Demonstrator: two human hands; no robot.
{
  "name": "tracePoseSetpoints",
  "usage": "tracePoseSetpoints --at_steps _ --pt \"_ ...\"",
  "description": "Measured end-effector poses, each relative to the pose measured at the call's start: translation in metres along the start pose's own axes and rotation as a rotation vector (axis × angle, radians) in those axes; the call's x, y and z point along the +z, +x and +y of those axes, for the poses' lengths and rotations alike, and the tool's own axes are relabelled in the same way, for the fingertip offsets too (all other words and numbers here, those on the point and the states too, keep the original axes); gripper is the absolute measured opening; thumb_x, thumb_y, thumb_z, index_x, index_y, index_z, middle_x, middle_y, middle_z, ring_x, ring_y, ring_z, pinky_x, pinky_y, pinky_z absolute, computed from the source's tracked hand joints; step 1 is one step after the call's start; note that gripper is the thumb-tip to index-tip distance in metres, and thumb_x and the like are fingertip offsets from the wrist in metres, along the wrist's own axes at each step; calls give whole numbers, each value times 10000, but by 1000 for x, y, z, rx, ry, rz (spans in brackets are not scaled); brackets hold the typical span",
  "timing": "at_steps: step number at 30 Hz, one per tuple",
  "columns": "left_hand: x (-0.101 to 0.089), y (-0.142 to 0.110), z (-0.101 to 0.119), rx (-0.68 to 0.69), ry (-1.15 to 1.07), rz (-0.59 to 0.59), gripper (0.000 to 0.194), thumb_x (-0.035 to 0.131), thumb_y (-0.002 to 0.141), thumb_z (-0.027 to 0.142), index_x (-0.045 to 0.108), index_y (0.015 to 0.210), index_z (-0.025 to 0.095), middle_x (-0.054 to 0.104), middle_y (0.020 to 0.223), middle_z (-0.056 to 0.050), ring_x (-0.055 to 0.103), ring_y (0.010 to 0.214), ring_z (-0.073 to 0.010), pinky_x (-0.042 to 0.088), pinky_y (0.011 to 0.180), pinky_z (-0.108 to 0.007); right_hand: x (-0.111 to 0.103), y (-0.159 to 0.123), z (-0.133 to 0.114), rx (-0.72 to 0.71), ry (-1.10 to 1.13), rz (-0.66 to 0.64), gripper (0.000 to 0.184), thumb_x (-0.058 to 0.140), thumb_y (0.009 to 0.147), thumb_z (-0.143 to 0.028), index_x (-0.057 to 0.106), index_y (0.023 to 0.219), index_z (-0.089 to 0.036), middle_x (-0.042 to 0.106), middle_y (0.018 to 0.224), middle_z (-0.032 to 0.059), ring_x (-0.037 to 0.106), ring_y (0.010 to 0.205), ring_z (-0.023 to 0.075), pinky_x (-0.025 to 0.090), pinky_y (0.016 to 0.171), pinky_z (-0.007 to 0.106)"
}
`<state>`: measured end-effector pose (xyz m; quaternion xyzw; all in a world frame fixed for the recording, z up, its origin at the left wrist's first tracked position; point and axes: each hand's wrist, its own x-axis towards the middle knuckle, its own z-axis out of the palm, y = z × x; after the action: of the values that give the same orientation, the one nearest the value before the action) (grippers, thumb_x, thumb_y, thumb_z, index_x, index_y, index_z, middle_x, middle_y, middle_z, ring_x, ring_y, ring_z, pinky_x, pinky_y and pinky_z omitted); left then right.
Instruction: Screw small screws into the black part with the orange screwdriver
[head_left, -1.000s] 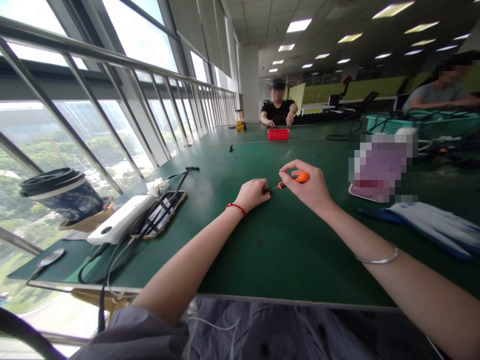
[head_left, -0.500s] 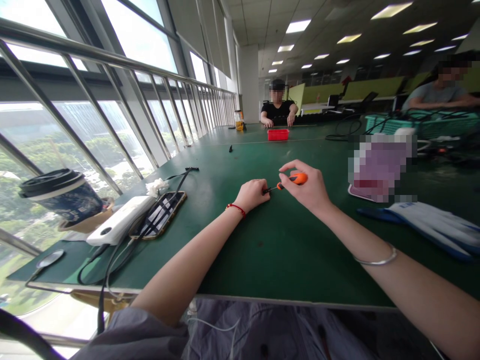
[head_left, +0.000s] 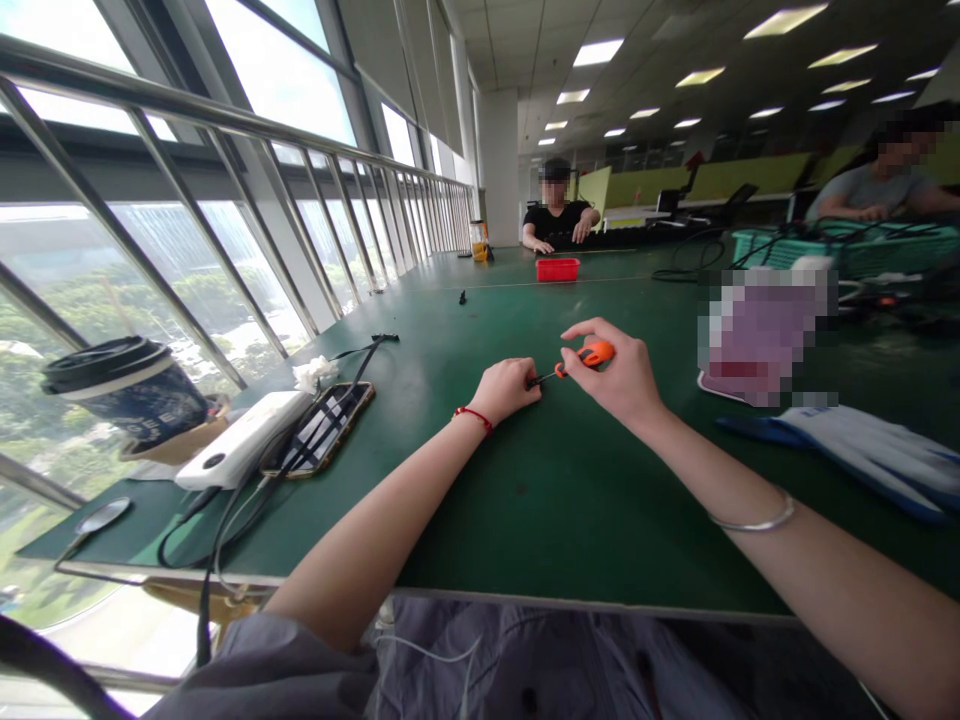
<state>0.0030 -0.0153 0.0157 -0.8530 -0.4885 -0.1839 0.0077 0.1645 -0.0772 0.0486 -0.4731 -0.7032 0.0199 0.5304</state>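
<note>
Since its thin shaft points left toward a small black part (head_left: 532, 382), the orange-and-black screwdriver (head_left: 600, 353) lies crosswise, well in from the near edge of the green desk (head_left: 517, 540). It looks light and rigid, best held by its bulbous handle. The right hand (head_left: 621, 372) curls loosely round that handle, forefinger arched, thumb apart; the left hand (head_left: 507, 388), knuckles up, closes on the part. Both reach across the near edge.

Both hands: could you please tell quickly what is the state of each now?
Left hand: closed on a small black part, mostly hidden.
Right hand: holding the screwdriver.
</note>
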Motion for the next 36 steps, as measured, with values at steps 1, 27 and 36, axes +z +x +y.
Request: tracePoseSetpoints --at_steps 1,27,36 --pt "0 0 0 1 -1 1 112 543 743 245 608 809 181 667 843 -53 612 776 -189 454 666 -265 0 0 1 -34 2 22 234 572 723 -315 598 934 -219 614 730 9 563 631 171 437 648 305" --pt "0 0 0 -19 -5 -6 108 547 742 243 609 811 187 671 847 -47 614 789 -190 453 676 -266 1 1 3 31 33 20 196 576 738 -352 609 878 -219 610 719 3 526 568 141 416 573 278" --pt "1 0 -1 6 -2 8 107 547 741 239 609 808 183 665 839 -51 615 770 -194 459 663 -273 1 0 3 48 3 44 271 583 750 -427 575 935 -229 502 579 -40 517 547 153 411 588 284"
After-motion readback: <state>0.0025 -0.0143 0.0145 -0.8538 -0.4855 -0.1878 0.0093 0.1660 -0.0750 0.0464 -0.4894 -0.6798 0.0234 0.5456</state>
